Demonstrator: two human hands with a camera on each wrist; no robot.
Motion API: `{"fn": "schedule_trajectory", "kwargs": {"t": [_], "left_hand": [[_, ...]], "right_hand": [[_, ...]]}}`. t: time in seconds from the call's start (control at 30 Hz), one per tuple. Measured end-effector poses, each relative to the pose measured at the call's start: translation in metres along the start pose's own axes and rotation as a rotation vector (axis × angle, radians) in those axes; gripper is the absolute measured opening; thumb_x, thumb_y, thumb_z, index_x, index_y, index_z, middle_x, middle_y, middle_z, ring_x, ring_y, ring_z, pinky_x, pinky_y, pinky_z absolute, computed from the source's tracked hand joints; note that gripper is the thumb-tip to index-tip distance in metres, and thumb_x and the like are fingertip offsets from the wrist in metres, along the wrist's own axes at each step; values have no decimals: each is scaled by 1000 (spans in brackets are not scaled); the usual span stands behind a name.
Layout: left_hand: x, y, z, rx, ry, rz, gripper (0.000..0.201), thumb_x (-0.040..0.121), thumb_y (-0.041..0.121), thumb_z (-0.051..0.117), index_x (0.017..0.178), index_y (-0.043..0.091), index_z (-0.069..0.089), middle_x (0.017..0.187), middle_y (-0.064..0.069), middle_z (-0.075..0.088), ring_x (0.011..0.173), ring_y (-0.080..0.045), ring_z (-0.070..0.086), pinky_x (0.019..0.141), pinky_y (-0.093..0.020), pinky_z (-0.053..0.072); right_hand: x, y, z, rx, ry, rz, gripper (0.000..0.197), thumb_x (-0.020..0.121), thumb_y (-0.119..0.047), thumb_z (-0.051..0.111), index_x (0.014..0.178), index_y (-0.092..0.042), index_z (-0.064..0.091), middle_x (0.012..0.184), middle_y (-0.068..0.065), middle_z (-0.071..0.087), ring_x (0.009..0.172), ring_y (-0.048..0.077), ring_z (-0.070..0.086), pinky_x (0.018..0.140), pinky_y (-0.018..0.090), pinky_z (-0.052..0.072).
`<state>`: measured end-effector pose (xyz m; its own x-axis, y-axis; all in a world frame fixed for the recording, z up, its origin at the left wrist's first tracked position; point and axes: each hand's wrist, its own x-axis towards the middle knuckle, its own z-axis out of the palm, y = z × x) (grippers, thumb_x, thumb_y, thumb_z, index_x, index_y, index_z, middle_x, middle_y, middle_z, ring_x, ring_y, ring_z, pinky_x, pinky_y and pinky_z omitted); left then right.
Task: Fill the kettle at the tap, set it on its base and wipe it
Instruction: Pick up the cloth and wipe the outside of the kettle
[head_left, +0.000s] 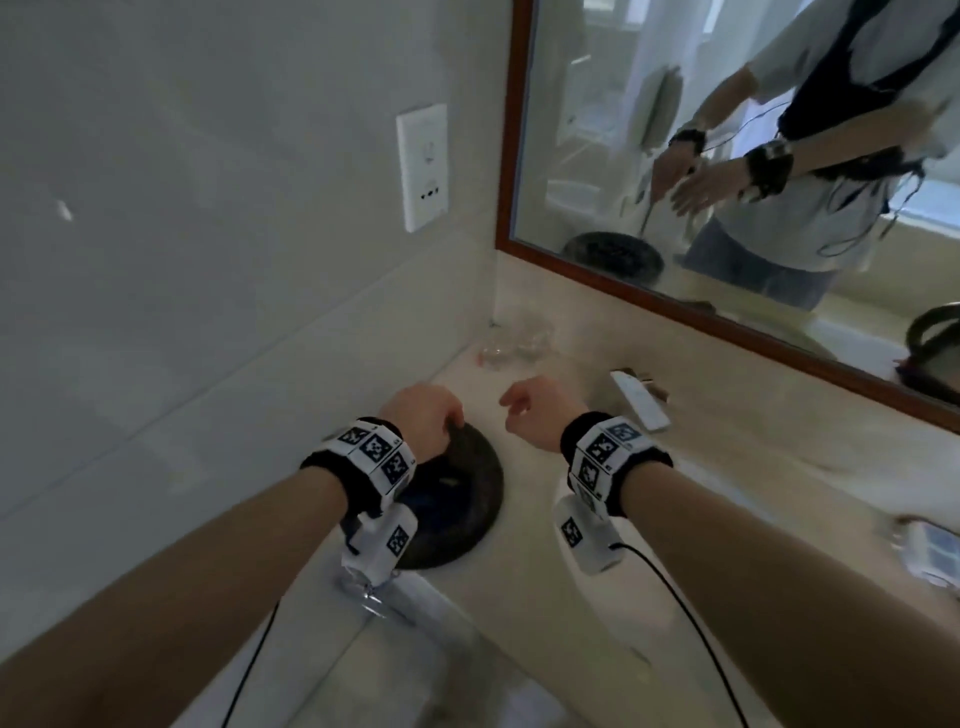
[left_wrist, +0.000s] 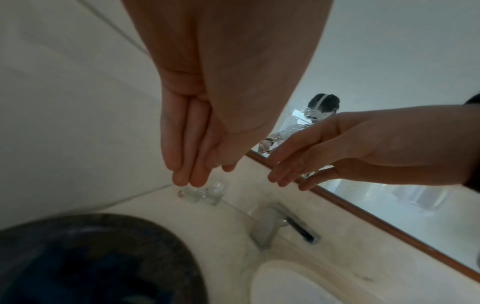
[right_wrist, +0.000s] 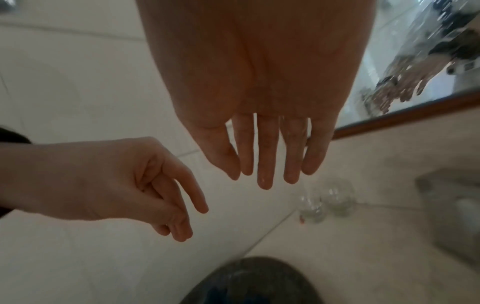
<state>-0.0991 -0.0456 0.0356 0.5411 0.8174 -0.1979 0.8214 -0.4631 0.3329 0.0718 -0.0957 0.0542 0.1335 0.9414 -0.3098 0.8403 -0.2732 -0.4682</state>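
On the tabletop (head_left: 519, 571), lower centre of the head view: a dark round disc (head_left: 457, 499) with a bluish middle, nothing standing on it. I judge it to be the kettle's base but cannot confirm this.
Kettle: not visible in any view, so its place cannot be told.
Tap: the tap (left_wrist: 283, 224) is at centre right of the left wrist view, behind the basin (left_wrist: 285, 283). No water is seen running.
Left hand: the left hand (head_left: 423, 415) is over the disc's far rim; contact cannot be told. Its fingers (left_wrist: 187, 156) are pressed together, nearly straight, and hold nothing.
Right hand: the right hand (head_left: 535, 410) is in the air just right of the disc. Its fingers (right_wrist: 265, 164) are straight, slightly spread, and hold nothing.
Other items: clear glasses (head_left: 514, 343) in the far corner, a wall socket (head_left: 422, 166) at upper centre.
Progress (judgement): no evidence of filling, seating or wiping. No cloth is seen. All three steps appear left to do.
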Motion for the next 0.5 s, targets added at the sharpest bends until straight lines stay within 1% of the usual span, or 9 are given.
{"fn": "schedule_trajectory", "kwargs": {"t": [0.07,0.13,0.17,0.2,0.27,0.33,0.37,0.43,0.5], "left_hand": [[2,-30,10,-9,-6,-32,29,83,9,58,107,19,71,113,-9,68,104,-28,63,94,-35,51],[2,-55,21,-3,-16,-43,29,85,10,58,110,18,70,116,-9,68,107,-28,62,95,-32,47],[2,-67,29,-5,-31,-52,29,85,11,57,111,17,69,118,-9,67,109,-28,61,95,-31,46],[3,-79,36,-13,-48,-63,30,86,11,57,112,17,68,118,-9,67,110,-27,60,94,-31,45],[2,-101,53,-28,-87,-90,31,85,12,55,113,17,68,117,-8,67,108,-26,60,92,-33,47],[1,-119,69,-39,-99,-111,31,83,16,54,110,21,69,113,-7,69,103,-25,63,88,-33,49],[0,-126,75,-44,-105,-126,31,83,18,53,109,23,69,112,-6,69,101,-24,64,87,-32,50],[-3,-135,85,-51,-129,-131,31,84,18,53,111,22,68,111,-6,70,102,-24,63,86,-31,49],[-4,-142,91,-54,-147,-131,32,85,17,52,113,20,68,111,-8,70,103,-26,62,86,-31,49]], "right_hand": [[23,-15,28,-48,-71,-16,38,86,-22,60,124,-19,63,121,2,65,113,23,60,95,27,46],[43,-25,58,-103,-119,-33,41,86,-21,58,127,-17,61,124,6,65,113,26,60,97,28,48],[52,-28,74,-106,-145,-28,43,86,-20,59,128,-17,59,127,7,63,115,27,59,98,31,49],[61,-29,92,-118,-176,-23,48,86,-22,60,133,-18,55,133,8,59,120,28,56,102,34,47],[76,-29,129,-164,-264,-12,65,84,-33,63,144,-27,39,145,6,45,131,30,45,108,41,41],[85,-27,163,-214,-332,-12,78,80,-43,64,148,-35,26,151,6,33,134,36,36,108,51,38],[88,-26,178,-223,-355,-3,81,80,-45,64,148,-38,22,154,6,26,136,37,31,108,54,36],[90,-21,203,-231,-373,21,83,81,-45,64,148,-40,16,158,2,14,141,38,22,108,56,35],[92,-19,221,-256,-336,38,80,82,-38,66,146,-40,18,157,2,12,141,39,19,106,58,36]]}}
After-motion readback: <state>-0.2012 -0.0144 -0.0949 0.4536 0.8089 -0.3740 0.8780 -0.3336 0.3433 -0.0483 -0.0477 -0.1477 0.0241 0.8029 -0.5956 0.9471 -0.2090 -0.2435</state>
